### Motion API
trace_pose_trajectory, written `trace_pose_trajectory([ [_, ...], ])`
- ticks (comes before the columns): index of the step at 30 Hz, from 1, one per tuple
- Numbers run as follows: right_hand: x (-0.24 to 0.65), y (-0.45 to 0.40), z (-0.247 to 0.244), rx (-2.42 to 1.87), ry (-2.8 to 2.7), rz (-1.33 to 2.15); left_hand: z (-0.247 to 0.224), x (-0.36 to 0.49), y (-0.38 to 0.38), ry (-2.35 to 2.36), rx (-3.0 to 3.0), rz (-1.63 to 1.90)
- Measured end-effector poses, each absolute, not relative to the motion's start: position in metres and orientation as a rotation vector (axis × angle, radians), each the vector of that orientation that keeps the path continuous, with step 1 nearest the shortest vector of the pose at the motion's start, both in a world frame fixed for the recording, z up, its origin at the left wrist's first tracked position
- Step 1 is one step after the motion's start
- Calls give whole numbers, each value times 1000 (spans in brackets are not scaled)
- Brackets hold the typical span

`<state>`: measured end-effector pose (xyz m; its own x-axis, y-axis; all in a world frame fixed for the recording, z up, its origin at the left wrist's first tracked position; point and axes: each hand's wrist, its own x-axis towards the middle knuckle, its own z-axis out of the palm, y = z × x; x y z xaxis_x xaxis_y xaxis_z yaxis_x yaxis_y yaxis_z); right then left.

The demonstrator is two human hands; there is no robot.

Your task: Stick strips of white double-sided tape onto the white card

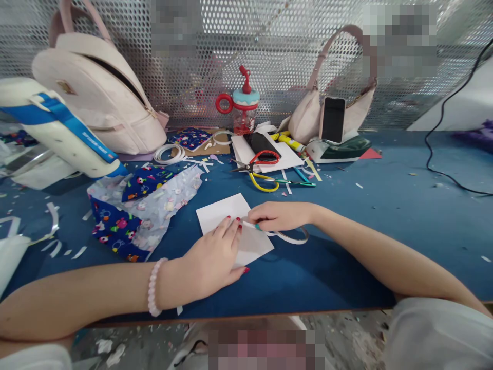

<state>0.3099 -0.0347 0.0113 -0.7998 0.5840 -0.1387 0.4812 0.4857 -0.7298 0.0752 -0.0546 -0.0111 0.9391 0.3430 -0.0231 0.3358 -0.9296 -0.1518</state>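
Note:
A white sheet of paper [221, 208] lies at an angle on the blue table, near its front edge. My left hand [211, 254] rests flat on the sheet, fingers stretched toward its middle, holding nothing. At the sheet's right side, my right hand [283, 215] is closed on a narrow white strip [295, 240]. One end of the strip lies by my left fingertips; the rest curls out in a loop to the right, below my right hand. Something small and teal shows at my right fingertips.
Patterned wrapping paper [119, 221] lies left of the sheet. Behind the sheet are scissors [256, 171], pens [290, 182] and a lidded cup [245, 110]. Bags [103, 103], a leaning phone [333, 119] and a black cable [442, 113] stand or lie farther out.

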Motion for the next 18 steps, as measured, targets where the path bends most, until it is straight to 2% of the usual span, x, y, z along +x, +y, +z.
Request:
trace_pose_trajectory([
  [7, 300, -46, 16, -954, -2636, 1016, -7, 74, -54, -406, -3007, 58],
  [12, 294, -52, 21, -933, -2622, 1007, 0, 75, -59, -204, -3137, 74],
  [18, 294, -50, 14, -1133, -2663, 882, 2, 76, -57, -35, -3246, 12],
])
